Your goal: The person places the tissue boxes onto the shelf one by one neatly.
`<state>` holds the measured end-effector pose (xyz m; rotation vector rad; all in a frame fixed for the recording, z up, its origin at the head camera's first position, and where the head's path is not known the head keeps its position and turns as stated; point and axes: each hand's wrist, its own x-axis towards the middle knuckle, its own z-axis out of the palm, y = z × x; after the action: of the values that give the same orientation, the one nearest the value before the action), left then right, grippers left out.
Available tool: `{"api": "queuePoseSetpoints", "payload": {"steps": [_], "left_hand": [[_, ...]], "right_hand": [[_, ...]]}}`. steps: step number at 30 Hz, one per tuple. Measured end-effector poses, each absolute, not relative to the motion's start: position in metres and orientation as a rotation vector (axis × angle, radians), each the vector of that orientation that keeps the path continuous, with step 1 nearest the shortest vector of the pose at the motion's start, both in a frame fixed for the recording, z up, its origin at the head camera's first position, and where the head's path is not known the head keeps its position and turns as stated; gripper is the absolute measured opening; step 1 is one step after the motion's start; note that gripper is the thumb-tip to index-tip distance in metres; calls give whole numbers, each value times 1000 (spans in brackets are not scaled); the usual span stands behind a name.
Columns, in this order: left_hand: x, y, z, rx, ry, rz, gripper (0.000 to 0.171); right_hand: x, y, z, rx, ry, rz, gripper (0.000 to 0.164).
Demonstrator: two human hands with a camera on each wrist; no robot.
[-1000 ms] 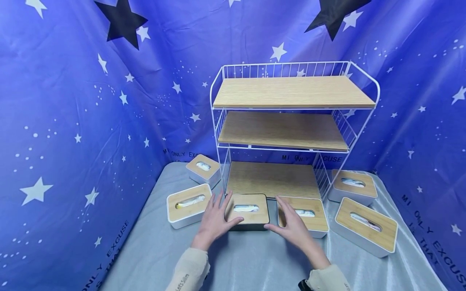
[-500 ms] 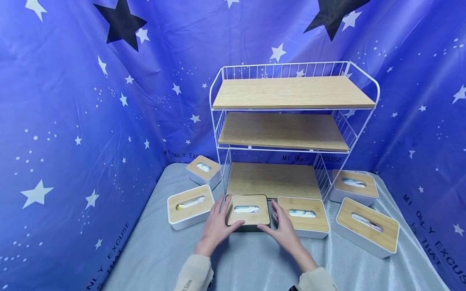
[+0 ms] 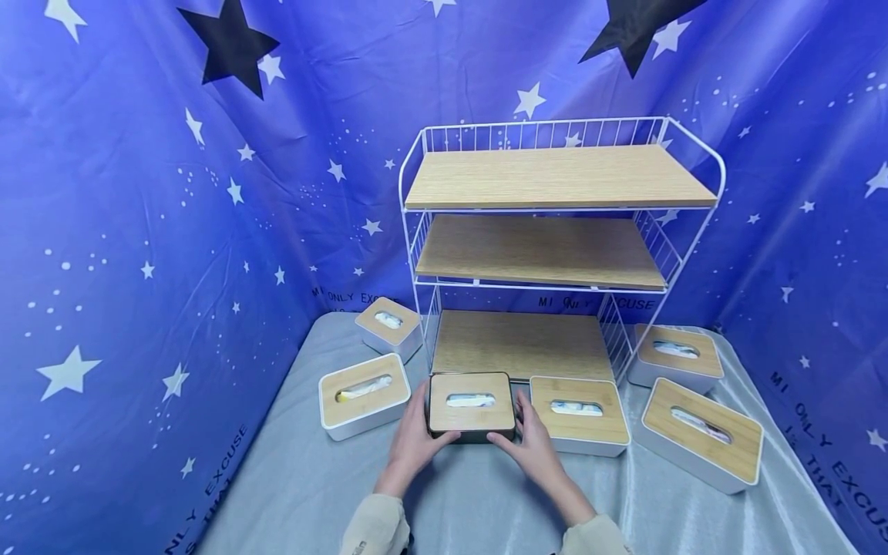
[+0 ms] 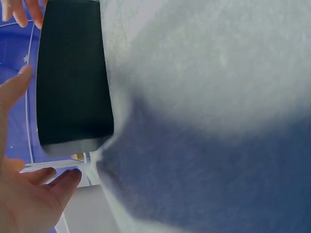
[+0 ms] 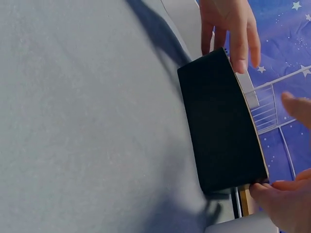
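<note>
Dark box [image 3: 472, 422], head view: wood-lidded, sitting on the grey cloth [image 3: 472, 505] just in front of the wire rack [image 3: 520, 339], a white box [image 3: 598, 426] near its right side.
Hands, head view: left hand [image 3: 411, 443] and right hand [image 3: 533, 443] bracket its sides, thumbs by the near edge.
Left fingers, left wrist view: loosely spread, a gap between them and the box's end, gripping nothing.
Right fingers, right wrist view: slightly bent, tips at the box's corner, thumb apart from it; how firmly they touch I can't tell.
</note>
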<state>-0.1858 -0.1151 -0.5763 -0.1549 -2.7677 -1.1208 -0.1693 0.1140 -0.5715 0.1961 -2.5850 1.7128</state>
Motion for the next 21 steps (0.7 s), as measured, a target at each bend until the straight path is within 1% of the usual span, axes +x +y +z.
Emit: {"api": "queuePoseSetpoints", "payload": {"steps": [5, 12, 15, 21], "left_hand": [[-184, -114, -583, -88, -2716, -1269, 107], [-185, -113, -587, -40, -2677, -1376, 86], [-185, -113, -587, -25, -2677, -1396, 83], [-183, -112, -586, -34, -2657, -1404, 82]], "right_hand": [[-172, 111, -570, 174, -2666, 1637, 94], [-173, 107, -565, 103, -2765, 1489, 85], [-174, 106, -563, 73, -2730, 1559, 80], [-173, 105, -565, 23, -2675, 1645, 74]]}}
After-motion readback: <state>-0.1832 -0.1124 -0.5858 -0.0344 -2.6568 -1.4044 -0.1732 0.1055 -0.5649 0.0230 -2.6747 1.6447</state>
